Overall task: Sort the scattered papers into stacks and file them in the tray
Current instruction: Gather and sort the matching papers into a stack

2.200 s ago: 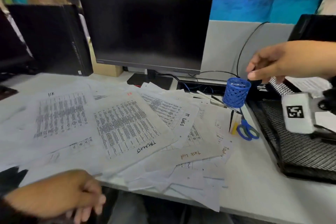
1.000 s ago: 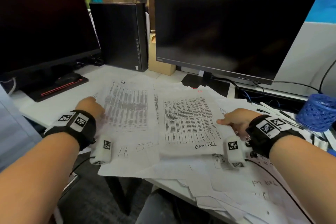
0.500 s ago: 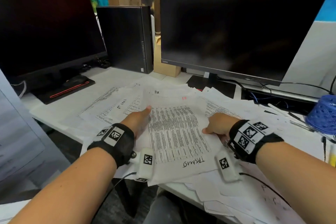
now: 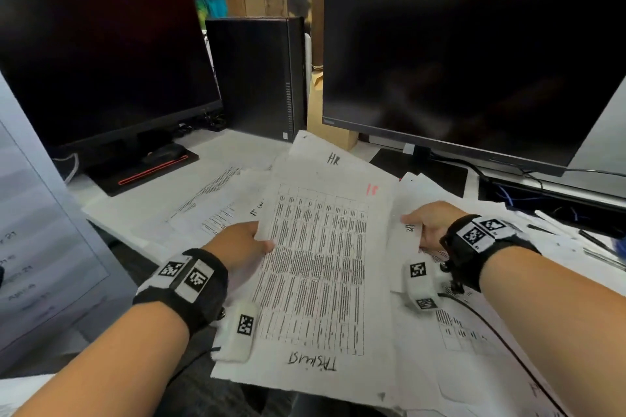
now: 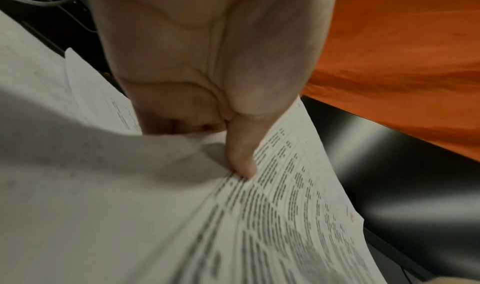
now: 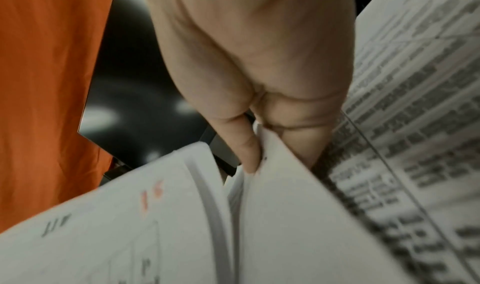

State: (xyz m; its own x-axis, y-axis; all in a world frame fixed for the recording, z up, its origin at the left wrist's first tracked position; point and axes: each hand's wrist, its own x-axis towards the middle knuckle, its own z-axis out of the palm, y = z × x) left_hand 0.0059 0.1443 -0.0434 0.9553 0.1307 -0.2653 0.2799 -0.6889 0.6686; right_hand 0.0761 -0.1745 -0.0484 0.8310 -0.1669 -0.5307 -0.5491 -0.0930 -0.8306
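Observation:
A sheet printed with a table [image 4: 315, 267], hand-marked "TASKLIST" at its near edge, is lifted off the desk between both hands, with an "HR" sheet [image 4: 333, 159] behind it. My left hand [image 4: 242, 244] pinches its left edge, thumb on top [image 5: 241, 161]. On the other side my right hand [image 4: 428, 225] pinches a few sheets [image 6: 272, 185] at the right edge, thumb against fingers. More scattered papers [image 4: 216, 206] cover the white desk underneath and to both sides. The tray is out of view.
Two dark monitors [image 4: 474, 54] [image 4: 98, 57] and a black PC tower [image 4: 261, 78] stand at the back. A monitor base with a red line [image 4: 149, 171] lies left. Cables and pens [image 4: 555, 213] lie at the right.
Both hands have closed on the edges of the table sheet and raised it off the pile; the HR sheet has come up behind it. The view has moved closer.

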